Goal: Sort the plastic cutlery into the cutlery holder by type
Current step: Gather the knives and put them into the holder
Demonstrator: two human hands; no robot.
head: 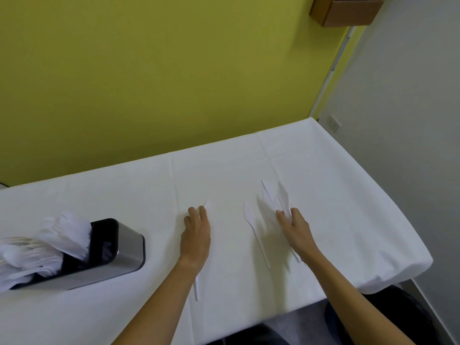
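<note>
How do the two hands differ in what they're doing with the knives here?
The right hand grips a fanned bunch of knives; the left hand lies flat over a single knife. The right hand's knives rise off the tablecloth; the left's lies on it. Both knives are white plastic.

We see plain white plastic knives (pixel 273 197) on a plain white tablecloth (pixel 323 195) covering the table. Near the table's left edge, the cutlery holder (pixel 124 255) is brushed silver outside, black inside, holding white cutlery (pixel 44 245). The wall (pixel 149 70) behind is yellow-green.
</note>
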